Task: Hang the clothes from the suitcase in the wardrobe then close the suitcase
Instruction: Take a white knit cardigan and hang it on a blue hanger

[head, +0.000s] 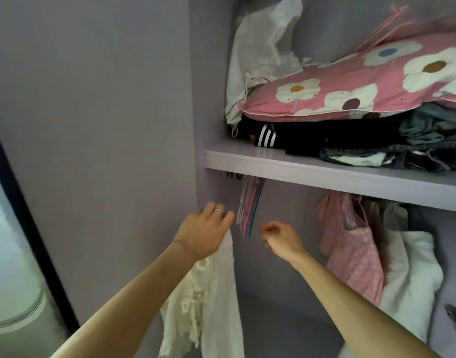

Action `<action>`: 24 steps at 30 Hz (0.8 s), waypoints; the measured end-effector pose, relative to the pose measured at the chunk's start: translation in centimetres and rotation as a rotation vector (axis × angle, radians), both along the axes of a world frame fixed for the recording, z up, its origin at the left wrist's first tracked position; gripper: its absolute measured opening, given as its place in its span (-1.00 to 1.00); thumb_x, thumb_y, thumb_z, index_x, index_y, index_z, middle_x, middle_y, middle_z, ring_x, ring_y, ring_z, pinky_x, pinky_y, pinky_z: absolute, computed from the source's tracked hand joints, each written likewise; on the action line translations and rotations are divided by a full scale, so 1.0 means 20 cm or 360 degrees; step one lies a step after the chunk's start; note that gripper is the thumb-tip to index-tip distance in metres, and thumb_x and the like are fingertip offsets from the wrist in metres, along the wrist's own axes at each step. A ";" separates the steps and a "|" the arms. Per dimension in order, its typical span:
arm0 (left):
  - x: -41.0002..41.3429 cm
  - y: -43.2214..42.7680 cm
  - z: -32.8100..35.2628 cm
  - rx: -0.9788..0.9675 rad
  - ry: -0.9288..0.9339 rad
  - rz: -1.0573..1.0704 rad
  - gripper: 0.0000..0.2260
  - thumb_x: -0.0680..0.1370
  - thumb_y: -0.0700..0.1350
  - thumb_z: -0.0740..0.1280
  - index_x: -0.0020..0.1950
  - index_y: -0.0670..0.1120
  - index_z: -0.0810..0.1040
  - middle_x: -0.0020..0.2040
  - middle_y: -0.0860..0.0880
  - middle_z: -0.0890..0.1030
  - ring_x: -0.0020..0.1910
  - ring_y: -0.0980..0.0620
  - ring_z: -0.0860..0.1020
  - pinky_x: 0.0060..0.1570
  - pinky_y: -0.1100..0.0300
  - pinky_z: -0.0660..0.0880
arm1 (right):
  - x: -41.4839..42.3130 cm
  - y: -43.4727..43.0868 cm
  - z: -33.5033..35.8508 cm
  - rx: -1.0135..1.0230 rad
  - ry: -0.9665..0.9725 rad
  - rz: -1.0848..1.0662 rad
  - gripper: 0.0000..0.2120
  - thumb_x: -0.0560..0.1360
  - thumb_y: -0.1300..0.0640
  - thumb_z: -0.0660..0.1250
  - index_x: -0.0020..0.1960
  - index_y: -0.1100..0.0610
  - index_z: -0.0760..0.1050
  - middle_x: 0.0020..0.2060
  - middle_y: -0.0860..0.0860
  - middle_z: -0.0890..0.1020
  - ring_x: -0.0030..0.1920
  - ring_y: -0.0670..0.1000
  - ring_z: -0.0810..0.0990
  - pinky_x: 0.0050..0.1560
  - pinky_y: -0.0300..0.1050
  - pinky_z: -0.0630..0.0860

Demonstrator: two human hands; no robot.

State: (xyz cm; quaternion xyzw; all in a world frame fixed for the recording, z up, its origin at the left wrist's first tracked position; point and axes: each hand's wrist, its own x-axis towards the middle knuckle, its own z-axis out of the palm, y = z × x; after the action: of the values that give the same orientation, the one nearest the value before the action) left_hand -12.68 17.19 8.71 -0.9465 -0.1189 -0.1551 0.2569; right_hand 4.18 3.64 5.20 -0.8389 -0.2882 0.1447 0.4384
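Note:
My left hand reaches into the wardrobe and holds a white lace garment, which hangs down from under my palm. My right hand is just to its right, fingers curled with nothing visible in them. Between and slightly above my hands, a bunch of empty coloured hangers hangs under the shelf, blurred; neither hand clearly touches it. The rail is hidden behind the shelf edge. The suitcase is out of view.
A lilac shelf carries a pink flowered pillow, a white bag and folded dark clothes. Below it at the right hang a pink checked garment and a white one. The wardrobe's side panel stands at the left.

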 end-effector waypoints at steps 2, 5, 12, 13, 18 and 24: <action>0.01 0.16 -0.01 0.0180 0.0067 0.0136 -0.56 0.45 -0.20 -0.01 0.15 -0.14 0.59 0.21 -0.25 0.60 0.25 -0.21 0.47 0.25 -0.15 0.37 | 0.12 0.12 -0.07 -0.0065 -0.0006 -0.0040 -0.88 0.54 0.17 0.29 -0.02 0.02 0.58 -0.08 -0.02 0.66 -0.04 0.03 0.62 0.00 -0.08 0.53; 0.02 0.38 -0.08 0.0330 0.0216 0.0442 -0.46 0.56 -0.13 -0.03 0.54 -0.19 0.27 0.56 -0.30 0.19 0.59 -0.24 0.04 0.49 -0.26 -0.20 | 0.27 0.31 -0.22 -0.0118 0.0026 -0.0142 -0.75 0.59 0.12 0.28 0.22 0.20 0.49 0.12 0.13 0.62 0.02 0.09 0.57 0.04 -0.10 0.47; 0.03 0.57 -0.26 0.0624 0.0173 0.0636 -0.40 0.55 -0.07 -0.27 0.60 -0.19 -0.16 0.62 -0.14 -0.17 0.59 -0.14 -0.27 0.47 -0.23 -0.38 | 0.49 0.66 -0.51 -0.0207 -0.0056 -0.0165 -0.63 0.59 0.02 0.23 0.24 0.26 0.51 0.21 0.23 0.59 0.22 0.21 0.57 0.13 -0.09 0.47; 0.03 0.59 -0.29 0.0669 0.0140 0.0651 -0.40 0.55 -0.06 -0.26 0.61 -0.17 -0.15 0.62 -0.12 -0.16 0.59 -0.13 -0.26 0.47 -0.22 -0.37 | 0.50 0.69 -0.54 -0.0224 -0.0117 -0.0165 -0.69 0.56 0.06 0.24 0.13 0.26 0.57 0.12 0.23 0.63 0.15 0.20 0.61 0.05 -0.10 0.49; 0.04 0.61 -0.35 0.0688 0.0014 0.0616 -0.43 0.60 -0.02 -0.17 0.62 -0.12 -0.04 0.63 -0.07 -0.08 0.61 -0.07 -0.19 0.53 -0.17 -0.28 | 0.52 0.77 -0.65 -0.0150 -0.0314 -0.0198 -0.79 0.55 0.11 0.21 -0.04 0.20 0.57 0.04 0.21 0.66 0.05 0.19 0.62 -0.11 -0.16 0.39; 0.01 0.60 -0.36 0.0603 -0.0075 0.0436 -0.45 0.56 -0.06 -0.09 0.49 -0.10 0.39 0.56 -0.10 0.28 0.60 -0.10 0.05 0.56 -0.07 -0.15 | 0.56 0.73 -0.59 0.0176 -0.0215 -0.0508 -0.59 0.63 0.05 0.08 0.17 0.33 0.55 0.13 0.27 0.62 0.08 0.25 0.60 -0.02 -0.05 0.45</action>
State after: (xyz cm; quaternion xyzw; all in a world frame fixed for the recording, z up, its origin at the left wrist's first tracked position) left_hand -12.52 29.16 1.45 -0.8525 -0.2208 -0.1604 0.4458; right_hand 15.29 18.29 -6.61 -0.8564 -0.1878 0.0007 0.4809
